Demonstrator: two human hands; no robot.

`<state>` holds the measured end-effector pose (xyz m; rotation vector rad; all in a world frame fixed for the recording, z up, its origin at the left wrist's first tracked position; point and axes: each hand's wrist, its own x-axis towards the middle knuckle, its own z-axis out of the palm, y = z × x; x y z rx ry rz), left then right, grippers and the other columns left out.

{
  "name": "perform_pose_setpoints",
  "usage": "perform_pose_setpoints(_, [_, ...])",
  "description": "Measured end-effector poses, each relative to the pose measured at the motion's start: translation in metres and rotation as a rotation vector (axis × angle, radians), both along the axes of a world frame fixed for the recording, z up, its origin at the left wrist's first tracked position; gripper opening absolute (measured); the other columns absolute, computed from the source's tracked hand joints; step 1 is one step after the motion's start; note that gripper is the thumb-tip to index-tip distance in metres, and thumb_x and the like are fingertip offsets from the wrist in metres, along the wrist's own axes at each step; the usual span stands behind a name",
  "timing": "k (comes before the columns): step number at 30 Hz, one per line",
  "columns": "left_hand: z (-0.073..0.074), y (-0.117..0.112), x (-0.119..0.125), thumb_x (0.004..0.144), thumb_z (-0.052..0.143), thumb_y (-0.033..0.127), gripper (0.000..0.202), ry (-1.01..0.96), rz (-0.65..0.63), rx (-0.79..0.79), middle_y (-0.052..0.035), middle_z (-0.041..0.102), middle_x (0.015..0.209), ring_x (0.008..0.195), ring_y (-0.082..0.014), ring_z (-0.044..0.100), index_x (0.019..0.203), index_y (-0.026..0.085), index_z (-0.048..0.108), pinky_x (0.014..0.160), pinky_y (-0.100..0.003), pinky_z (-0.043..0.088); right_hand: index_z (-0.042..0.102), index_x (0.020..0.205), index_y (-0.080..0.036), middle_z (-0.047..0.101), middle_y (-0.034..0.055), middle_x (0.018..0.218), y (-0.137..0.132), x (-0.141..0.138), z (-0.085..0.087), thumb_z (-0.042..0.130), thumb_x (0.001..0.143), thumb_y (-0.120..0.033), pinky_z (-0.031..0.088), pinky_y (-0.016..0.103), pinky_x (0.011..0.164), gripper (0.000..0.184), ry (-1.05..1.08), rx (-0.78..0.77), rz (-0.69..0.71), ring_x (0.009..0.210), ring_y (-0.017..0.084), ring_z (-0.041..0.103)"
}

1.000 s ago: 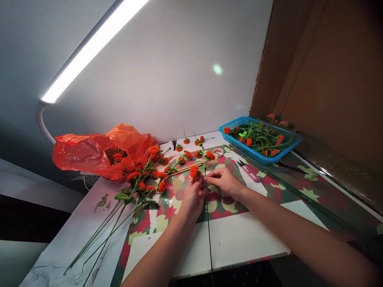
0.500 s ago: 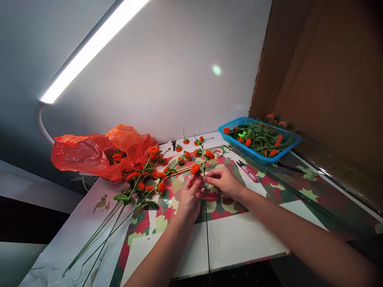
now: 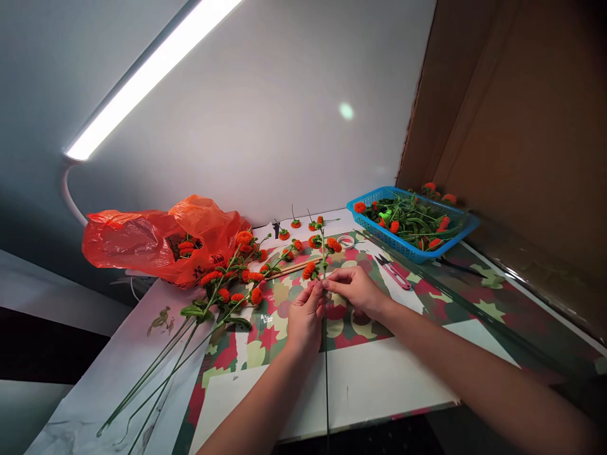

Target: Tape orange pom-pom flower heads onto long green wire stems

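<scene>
My left hand (image 3: 304, 318) and my right hand (image 3: 356, 289) meet over the table, both pinching a long thin green stem (image 3: 325, 373) that runs toward me past the table's front edge. An orange fuzzy flower head (image 3: 308, 270) sits on the stem just above my left fingertips. More orange heads (image 3: 332, 244) are on the same stem farther up. Both hands have their fingers closed on the stem.
Finished stems with orange heads (image 3: 226, 285) lie to the left on the patterned table cover (image 3: 408, 303). An orange plastic bag (image 3: 156, 240) sits at the back left. A blue basket (image 3: 411, 221) of green and orange pieces stands back right, pink snips (image 3: 394, 270) near it. A lamp bar (image 3: 147, 76) hangs above.
The orange head by my left fingers has shifted slightly up and closer to the stem. My hands stayed together in nearly the same spot.
</scene>
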<state>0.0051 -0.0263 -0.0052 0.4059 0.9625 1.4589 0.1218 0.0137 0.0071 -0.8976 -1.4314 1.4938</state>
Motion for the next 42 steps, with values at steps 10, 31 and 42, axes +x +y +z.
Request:
perform_pose_setpoints(10, [0.006,-0.012,-0.002,0.054,0.080,0.021,0.028,0.168,-0.011,0.021,-0.0051,0.071,0.074,0.062,-0.0118,0.062,0.080,0.015,0.073,0.060,-0.021,0.048,0.069,0.069,-0.015,0.066,0.0039,0.070,0.003,0.004,0.000,0.069,0.065,-0.042,0.046,0.028,0.065,0.027,-0.027,0.059,-0.044,0.070,0.016,0.060])
perform_pose_setpoints(31, [0.009,-0.009,0.000,0.051,0.081,0.016,0.024,0.035,0.116,-0.058,-0.0031,0.069,0.072,0.064,-0.0095,0.062,0.071,0.013,0.068,0.063,-0.019,0.048,0.070,0.068,-0.015,0.066,0.0049,0.073,0.001,-0.001,-0.004,0.065,0.069,-0.036,0.047,0.028,0.066,0.022,-0.057,0.089,-0.070,0.071,0.017,0.060])
perform_pose_setpoints(42, [0.006,-0.014,0.002,0.046,0.084,0.018,0.030,0.004,0.046,-0.094,-0.0021,0.067,0.067,0.058,-0.0081,0.060,0.071,0.011,0.068,0.058,-0.018,0.048,0.070,0.068,-0.014,0.066,0.0045,0.070,0.001,-0.001,-0.005,0.067,0.066,-0.037,0.047,0.028,0.064,0.023,-0.061,0.065,-0.066,0.070,0.017,0.060])
